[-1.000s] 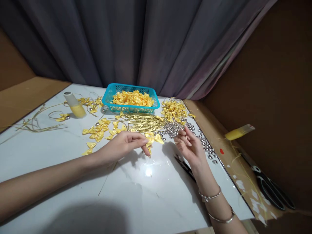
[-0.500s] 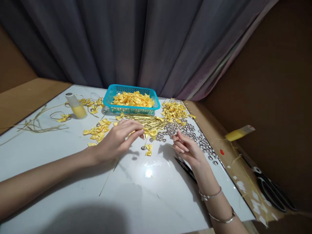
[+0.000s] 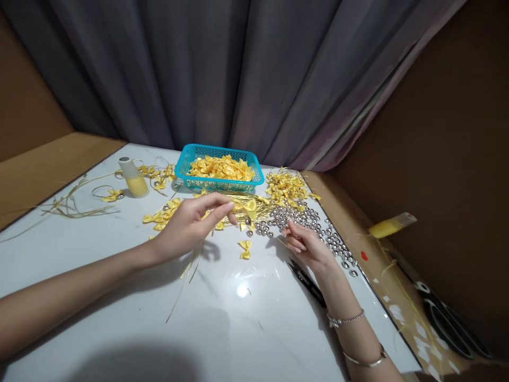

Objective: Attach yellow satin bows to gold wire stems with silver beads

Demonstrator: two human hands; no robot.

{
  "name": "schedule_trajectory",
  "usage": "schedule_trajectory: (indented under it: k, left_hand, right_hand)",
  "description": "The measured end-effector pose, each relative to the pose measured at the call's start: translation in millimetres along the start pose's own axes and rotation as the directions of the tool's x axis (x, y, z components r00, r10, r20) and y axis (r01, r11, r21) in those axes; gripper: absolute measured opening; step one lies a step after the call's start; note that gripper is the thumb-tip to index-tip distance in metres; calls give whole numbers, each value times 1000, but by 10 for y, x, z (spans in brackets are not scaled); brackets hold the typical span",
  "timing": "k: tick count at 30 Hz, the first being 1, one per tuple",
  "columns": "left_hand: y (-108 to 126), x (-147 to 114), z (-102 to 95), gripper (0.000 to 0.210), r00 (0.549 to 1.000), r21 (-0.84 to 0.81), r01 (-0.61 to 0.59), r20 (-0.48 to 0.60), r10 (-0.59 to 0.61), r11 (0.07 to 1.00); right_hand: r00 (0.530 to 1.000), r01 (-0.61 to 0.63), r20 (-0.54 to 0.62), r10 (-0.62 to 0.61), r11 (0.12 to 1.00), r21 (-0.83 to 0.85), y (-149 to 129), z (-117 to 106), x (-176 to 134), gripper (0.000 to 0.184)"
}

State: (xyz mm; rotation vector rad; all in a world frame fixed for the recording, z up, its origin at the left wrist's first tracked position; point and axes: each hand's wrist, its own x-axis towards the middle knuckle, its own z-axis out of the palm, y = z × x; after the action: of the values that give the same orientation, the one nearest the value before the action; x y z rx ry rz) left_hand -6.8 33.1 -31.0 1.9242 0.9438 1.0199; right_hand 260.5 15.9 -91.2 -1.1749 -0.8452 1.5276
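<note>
Between the thumb and forefinger of my left hand (image 3: pixel 194 225) is a yellow ribbon bow (image 3: pixel 249 207), held above the table. A small silver bell (image 3: pixel 248 220) shows just under this bow. My right hand (image 3: pixel 310 245) is closed in a pinch at the near edge of a spread of silver bells (image 3: pixel 296 215). A thin gold cord (image 3: pixel 281 241) pokes out by its curled fingers; the fingertips hide anything else there. Below the held bow, one loose yellow bow (image 3: pixel 245 250) lies on the white table (image 3: pixel 222 329).
A blue basket (image 3: pixel 218 184) of yellow bows stands at the back, with a bow pile (image 3: pixel 288 185) to its right. A glue bottle (image 3: pixel 134 178) stands left; another yellow bottle (image 3: pixel 393 225) lies right. Black-handled scissors (image 3: pixel 449 323) and a black tool (image 3: pixel 306 282) are nearby.
My left hand has lifted and turned the bow slightly, and the bell is closer beneath it. My right hand keeps its pinch almost in place. The view has shifted a little.
</note>
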Motion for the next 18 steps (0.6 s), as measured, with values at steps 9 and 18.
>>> schedule_trajectory:
  k: [9,18]
  left_hand:
    - [70,8,-27,19,999,-159,21,-35,-26,987]
    - [30,-68,124,23,989,-242,143,75,-129,960]
  right_hand:
    - [991,77,-81,-104,956,-282,34,96,-7,38]
    - [687,548,19,-726,500,-670,188,714,-427,15]
